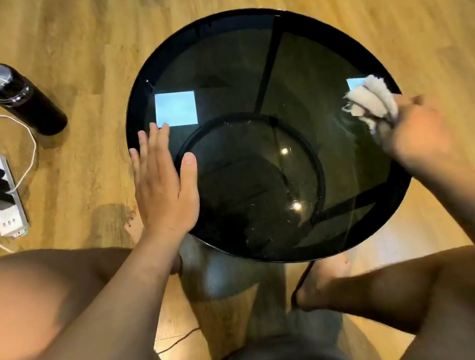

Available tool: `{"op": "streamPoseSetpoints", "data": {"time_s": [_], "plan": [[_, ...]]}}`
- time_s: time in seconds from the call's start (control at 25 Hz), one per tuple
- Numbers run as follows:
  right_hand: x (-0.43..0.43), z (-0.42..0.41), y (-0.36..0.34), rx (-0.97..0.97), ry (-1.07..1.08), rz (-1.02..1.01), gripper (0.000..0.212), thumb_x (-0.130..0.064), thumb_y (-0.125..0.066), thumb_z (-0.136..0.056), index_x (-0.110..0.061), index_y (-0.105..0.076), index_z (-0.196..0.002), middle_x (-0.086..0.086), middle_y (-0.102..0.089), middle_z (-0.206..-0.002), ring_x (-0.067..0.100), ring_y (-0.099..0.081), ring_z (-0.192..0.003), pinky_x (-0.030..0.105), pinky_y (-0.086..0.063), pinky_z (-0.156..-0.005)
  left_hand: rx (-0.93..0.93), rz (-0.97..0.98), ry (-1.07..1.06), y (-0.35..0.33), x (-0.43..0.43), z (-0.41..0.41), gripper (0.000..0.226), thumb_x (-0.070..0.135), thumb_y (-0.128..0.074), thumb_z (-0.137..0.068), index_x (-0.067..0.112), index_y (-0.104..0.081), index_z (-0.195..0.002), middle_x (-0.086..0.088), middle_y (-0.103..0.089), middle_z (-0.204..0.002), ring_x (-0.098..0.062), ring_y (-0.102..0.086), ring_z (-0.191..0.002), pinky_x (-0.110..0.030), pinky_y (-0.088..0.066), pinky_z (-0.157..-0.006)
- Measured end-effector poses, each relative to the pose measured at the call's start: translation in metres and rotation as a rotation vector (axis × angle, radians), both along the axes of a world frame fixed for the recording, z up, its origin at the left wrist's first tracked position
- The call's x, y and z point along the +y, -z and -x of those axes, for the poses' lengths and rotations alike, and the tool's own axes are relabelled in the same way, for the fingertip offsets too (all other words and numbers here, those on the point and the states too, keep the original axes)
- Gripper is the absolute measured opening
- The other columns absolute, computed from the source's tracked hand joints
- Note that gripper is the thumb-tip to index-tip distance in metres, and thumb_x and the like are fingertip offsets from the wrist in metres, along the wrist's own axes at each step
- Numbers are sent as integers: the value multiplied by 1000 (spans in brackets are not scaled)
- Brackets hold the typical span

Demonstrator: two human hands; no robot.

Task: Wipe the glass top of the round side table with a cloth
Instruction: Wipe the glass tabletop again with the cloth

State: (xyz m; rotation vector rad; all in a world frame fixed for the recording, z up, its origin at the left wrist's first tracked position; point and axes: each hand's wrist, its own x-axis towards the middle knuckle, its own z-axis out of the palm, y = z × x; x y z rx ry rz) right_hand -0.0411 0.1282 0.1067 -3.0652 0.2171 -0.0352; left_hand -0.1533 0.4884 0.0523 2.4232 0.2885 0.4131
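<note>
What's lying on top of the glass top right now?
The left hand rests flat on the glass top at its left edge; the right hand holds a white cloth at the right edge. The glass beneath them is covered.

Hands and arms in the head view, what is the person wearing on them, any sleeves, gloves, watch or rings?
Nothing shows: both forearms are bare to the frame edge, no sleeves, gloves or watch. The left hand shows no rings; the right hand is too blurred to tell.
</note>
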Motion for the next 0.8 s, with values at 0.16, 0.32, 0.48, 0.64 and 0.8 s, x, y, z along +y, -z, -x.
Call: {"op": "streamPoseSetpoints", "data": {"time_s": [0.16,0.32,0.48,0.64,0.8], "plan": [[48,7,1,-50,182,-98,35,-28,-54,-89,0,-58,-109,30,-58,-112,49,-57,-99,45,-47,-80,-8,27,-27,-1,-2,0,60,45,-25,-101,18,-22,-154,-5,-21,-164,-18,-9,-153,-36,-2,-124],[201,94,11,-89,-313,-195,31,-25,-63,-81,-12,-61,-109,14,-60,-100,36,-62,-83,37,-46,-65,-75,316,-35,-11,0,2,62,43,-30,-98,15,-24,-153,-2,-20,-163,-14,-10,-151,-46,-11,-123],[242,108,9,-81,-752,-299,43,-23,-74,-73,-17,-65,-115,10,-62,-96,30,-61,-81,37,-49,-65,-152,458,-91,-20,13,-7,58,41,-30,-98,14,-32,-150,-11,-32,-159,-25,-24,-150,-50,-21,-120],[105,24,11,-70,-352,-84,38,-30,-59,-86,-27,-56,-124,11,-56,-110,34,-58,-97,38,-47,-69,-31,319,-75,-14,6,-11,58,44,-28,-98,22,-29,-152,-2,-28,-162,-18,-15,-152,-41,-10,-124],[25,-34,2,-37,262,-177,35,-28,-51,-87,-2,-61,-107,29,-64,-109,47,-61,-100,46,-49,-81,-51,221,-72,-5,5,-9,60,50,-31,-97,25,-29,-151,-1,-27,-162,2,-8,-145,-17,-2,-117]]}}
